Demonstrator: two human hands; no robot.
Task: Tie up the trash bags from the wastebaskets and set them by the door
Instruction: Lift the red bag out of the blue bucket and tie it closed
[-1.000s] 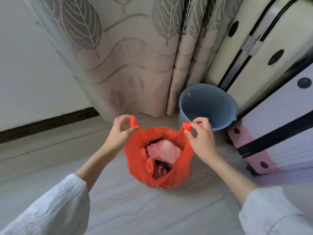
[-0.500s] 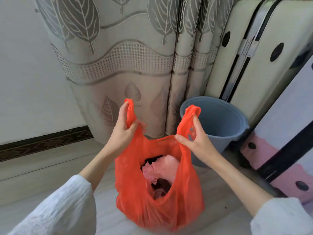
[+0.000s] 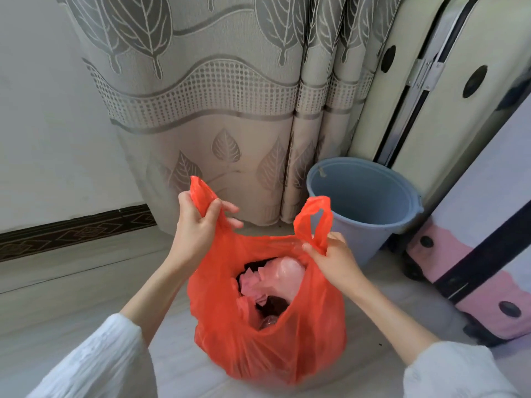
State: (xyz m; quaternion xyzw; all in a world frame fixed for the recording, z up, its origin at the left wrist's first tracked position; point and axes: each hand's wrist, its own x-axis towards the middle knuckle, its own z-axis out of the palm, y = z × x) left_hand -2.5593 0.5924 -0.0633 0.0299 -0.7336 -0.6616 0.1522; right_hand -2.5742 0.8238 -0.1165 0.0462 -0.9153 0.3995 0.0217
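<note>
An orange trash bag point(image 3: 287, 346) stands on the floor, its mouth open, with pink plastic and dark scraps inside. My left hand point(image 3: 198, 225) grips the left handle loop, which sticks up above my fist. My right hand point(image 3: 333, 261) pinches the base of the right handle loop, and that loop stands upright above my fingers. The two handles are held apart over the bag's mouth. Behind the bag on the right stands a blue-grey wastebasket point(image 3: 365, 214), with no liner in it.
A leaf-patterned curtain point(image 3: 207, 110) hangs to the floor straight ahead. Two hard suitcases, one cream point(image 3: 448, 90) and one pink and white point(image 3: 488, 254), stand against the right side next to the wastebasket. A white wall with a dark skirting board point(image 3: 71, 231) runs on the left.
Both hands lifted the handles and drew the bag upright, then lowered a little. The right hand slid down to the base of its handle loop.
</note>
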